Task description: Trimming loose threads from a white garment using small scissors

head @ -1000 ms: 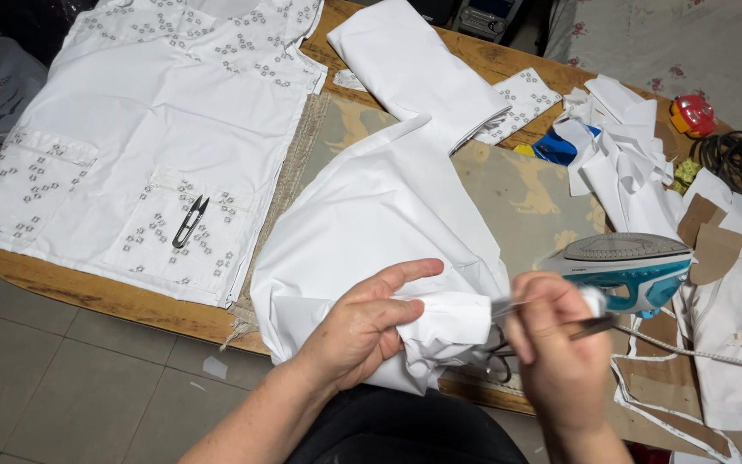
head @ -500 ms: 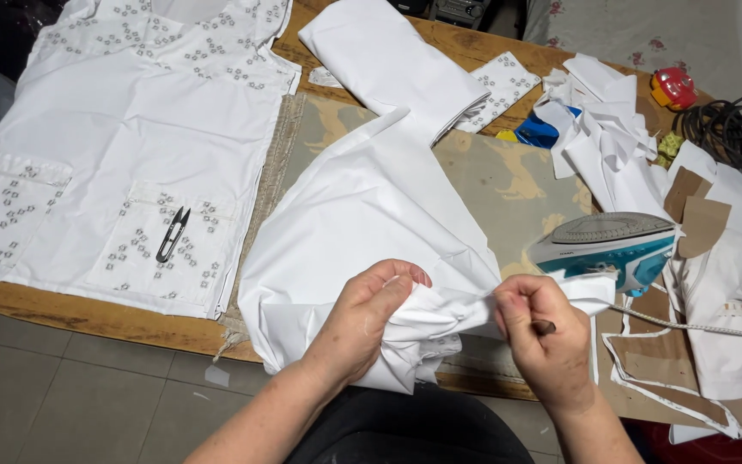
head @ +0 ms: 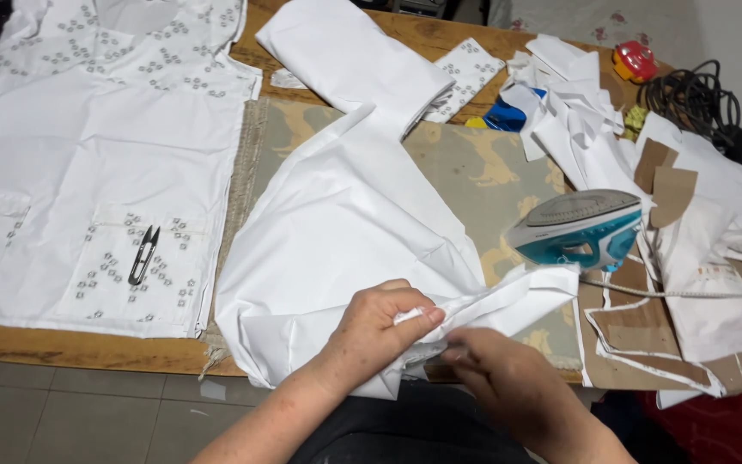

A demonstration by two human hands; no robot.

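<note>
Left hand: my left hand (head: 380,331) pinches a folded edge of the white cloth (head: 345,232) between thumb and fingers, closed tight on it at the near edge of the counter (head: 70,352).

Right hand: my right hand (head: 504,378) is curled close beside the left, its fingertips on the same bunched edge; the picture is blurred there, so I cannot tell whether it really grips the cloth or holds something small.

Cloth: it lies spread over the patterned ironing pad (head: 483,172) in the middle of the counter, with its near corner gathered up and hanging over the near edge towards my lap.

What has changed: a second ago my right hand was raised near the iron with something thin in it; now it has dropped low to the cloth edge, and my left hand has shifted from a flat hold to a pinch.

What that means: I judge both hands are now working on this one edge, folding or picking at it.

Iron: the teal iron (head: 581,228) rests on the pad towards the right end, just beyond the cloth, untouched.

Left end: an embroidered white garment (head: 88,146) lies flat, with thread snips (head: 142,255) on it.

Far right corner: white scraps (head: 577,103), cardboard patterns (head: 667,185) and a black cable (head: 697,99).
</note>
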